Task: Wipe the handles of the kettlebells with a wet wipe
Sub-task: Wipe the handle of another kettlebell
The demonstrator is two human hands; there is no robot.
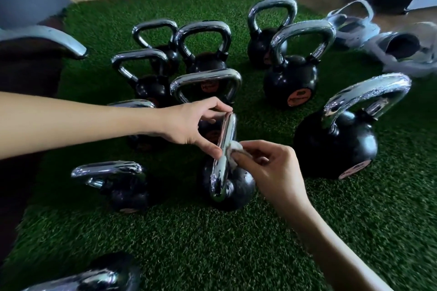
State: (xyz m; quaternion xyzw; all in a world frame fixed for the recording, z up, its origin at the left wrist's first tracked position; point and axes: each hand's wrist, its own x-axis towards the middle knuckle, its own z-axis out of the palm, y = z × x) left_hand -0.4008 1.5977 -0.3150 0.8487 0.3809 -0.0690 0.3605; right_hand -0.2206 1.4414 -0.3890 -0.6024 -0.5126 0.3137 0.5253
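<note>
Bunch of black kettlebells with chrome handles sitting on green turf (pixel 212 243). The one being worked on (pixel 238 186) is front and centre, its handle (pixel 224 149) edge-on to the camera. Left hand (pixel 189 125) has its grip spread over the top of that handle, thumb low on one side, fingertips at the far end. Right hand (pixel 272 168) has its grip pinched shut on a bunched white wet wipe (pixel 233 151), pressed against the handle's right side.
</note>
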